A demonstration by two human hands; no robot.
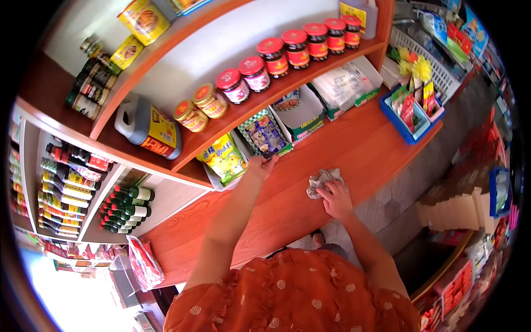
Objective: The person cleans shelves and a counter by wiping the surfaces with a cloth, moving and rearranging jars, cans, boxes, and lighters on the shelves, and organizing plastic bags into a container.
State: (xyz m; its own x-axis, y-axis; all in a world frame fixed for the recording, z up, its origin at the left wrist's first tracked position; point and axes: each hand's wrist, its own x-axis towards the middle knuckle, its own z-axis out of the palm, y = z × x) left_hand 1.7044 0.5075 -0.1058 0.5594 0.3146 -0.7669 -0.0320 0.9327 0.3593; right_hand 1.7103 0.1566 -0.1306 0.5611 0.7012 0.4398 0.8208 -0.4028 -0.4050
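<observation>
A crumpled grey-white cloth (323,181) lies on the reddish wooden counter (359,145). Over its near side my right hand (335,199) is closed, fingers pressed on it. My left hand (263,165) reaches to the foot of the shelf, fingers apart, close to the front edge of an open box of dark blue seasoning packets (265,135). Whether its fingertips touch that box is hard to see. Just left of this hand, yellow seasoning bags (224,157) stand in another box.
Above the boxes, a shelf holds a row of red-lidded jars (272,57) and a large dark jug (148,128). A blue tray (410,113) with packets sits at the counter's far right end. Green bottles (126,209) and a red plastic package (145,263) are at left.
</observation>
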